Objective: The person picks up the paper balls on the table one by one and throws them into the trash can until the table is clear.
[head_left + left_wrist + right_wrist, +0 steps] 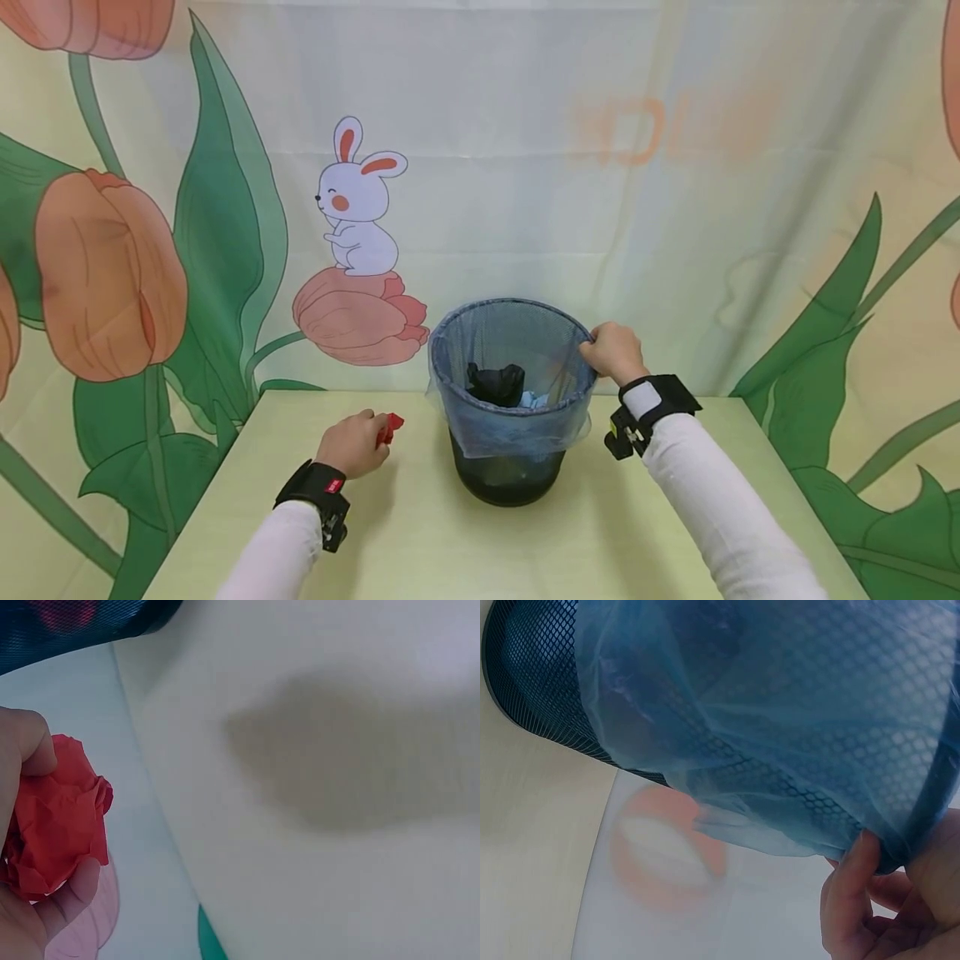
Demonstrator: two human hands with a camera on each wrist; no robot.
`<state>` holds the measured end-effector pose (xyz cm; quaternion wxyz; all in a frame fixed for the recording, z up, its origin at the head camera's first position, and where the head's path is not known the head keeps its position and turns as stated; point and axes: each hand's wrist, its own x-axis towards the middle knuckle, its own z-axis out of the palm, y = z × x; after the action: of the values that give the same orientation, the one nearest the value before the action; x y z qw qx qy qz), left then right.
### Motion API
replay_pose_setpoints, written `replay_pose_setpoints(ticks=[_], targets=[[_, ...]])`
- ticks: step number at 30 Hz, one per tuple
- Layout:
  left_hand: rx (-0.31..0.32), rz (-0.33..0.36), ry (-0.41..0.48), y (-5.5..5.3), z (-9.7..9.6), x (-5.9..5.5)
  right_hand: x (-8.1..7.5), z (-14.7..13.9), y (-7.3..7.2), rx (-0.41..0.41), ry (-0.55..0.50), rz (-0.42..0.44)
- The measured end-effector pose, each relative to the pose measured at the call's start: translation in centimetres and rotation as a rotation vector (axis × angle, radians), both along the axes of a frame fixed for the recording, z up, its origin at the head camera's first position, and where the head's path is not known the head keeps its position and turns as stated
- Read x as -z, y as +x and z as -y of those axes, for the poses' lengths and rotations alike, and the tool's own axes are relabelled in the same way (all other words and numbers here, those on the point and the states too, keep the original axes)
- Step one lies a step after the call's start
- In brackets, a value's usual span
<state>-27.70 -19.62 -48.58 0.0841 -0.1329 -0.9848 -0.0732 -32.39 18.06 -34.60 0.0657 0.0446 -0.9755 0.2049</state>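
Note:
A black mesh trash can (506, 483) stands at the back of the table, tilted slightly toward me. A thin blue plastic bag (495, 432) lines it and folds over the rim. Inside lie a black crumpled piece (497, 385) and a light blue one (533, 400). My right hand (613, 353) pinches the rim on the right side, fingers over the bag (765, 750). To the left of the can, my left hand (352, 443) holds a crumpled ball of red paper (64, 817) above the table, apart from the can.
The pale yellow table (450, 550) ends against a hanging cloth backdrop (510, 167) printed with tulips and a rabbit. Both wrists carry black straps with small cameras. A shadow (337, 750) of the left arm falls on the tabletop.

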Motion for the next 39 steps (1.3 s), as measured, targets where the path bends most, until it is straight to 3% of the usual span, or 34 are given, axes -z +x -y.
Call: replay_pose_setpoints(ticks=[17,39], targets=[[0.038,-0.072,0.009,-0.7,-0.3,-5.5,-0.1,0.1,0.2,0.006,0.008,0.009],[0.078,-0.133,-0.037,-1.6,-0.2,-11.2,0.0,0.2,0.1,0.018,0.012,-0.004]])
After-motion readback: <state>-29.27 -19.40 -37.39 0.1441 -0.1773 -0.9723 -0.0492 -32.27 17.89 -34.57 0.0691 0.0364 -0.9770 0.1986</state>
